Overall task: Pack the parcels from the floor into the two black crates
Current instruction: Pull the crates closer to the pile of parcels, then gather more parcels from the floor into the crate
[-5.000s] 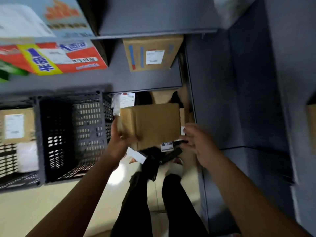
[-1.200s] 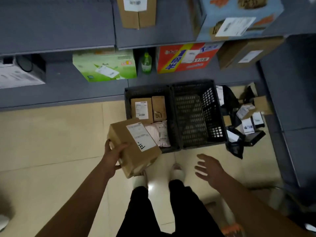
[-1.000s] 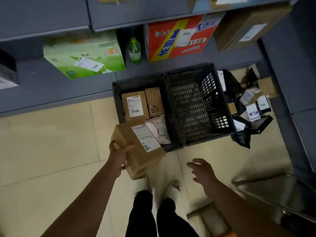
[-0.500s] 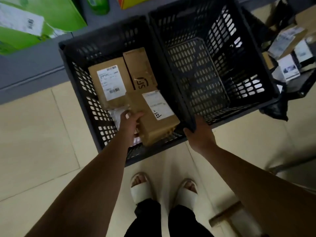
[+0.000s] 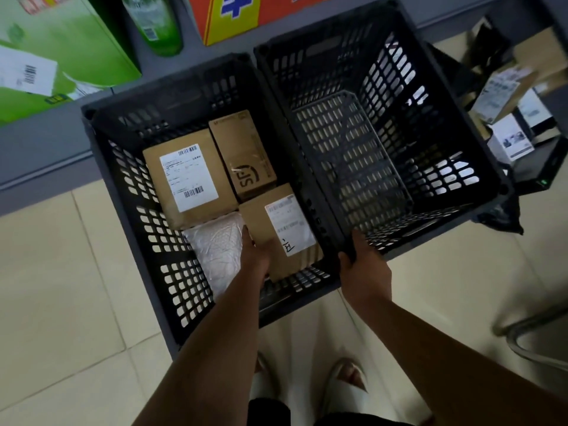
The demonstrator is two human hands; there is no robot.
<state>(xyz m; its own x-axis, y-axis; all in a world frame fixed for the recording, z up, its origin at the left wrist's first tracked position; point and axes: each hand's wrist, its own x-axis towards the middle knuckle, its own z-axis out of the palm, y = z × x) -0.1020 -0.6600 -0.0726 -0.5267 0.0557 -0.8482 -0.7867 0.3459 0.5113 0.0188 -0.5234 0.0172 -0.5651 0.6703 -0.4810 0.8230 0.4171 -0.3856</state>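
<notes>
Left hand inside left crate, wrapped on near-left edge of labelled box; fingers hidden beneath, so grasp probably closed, not certain. Box just at 1 o'clock from hand, in crate's near-right corner, long axis 11-to-5; SF box touching at 12, white padded bag beside at 9. Right hand clenched over near rim of right crate. Loose parcels on floor at 2 o'clock, beyond right crate; right hand nearer for next pick.

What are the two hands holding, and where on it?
The left hand holds the hand-marked cardboard parcel by its near-left corner; the right hand grips the near-left rim corner of the right crate.
</notes>
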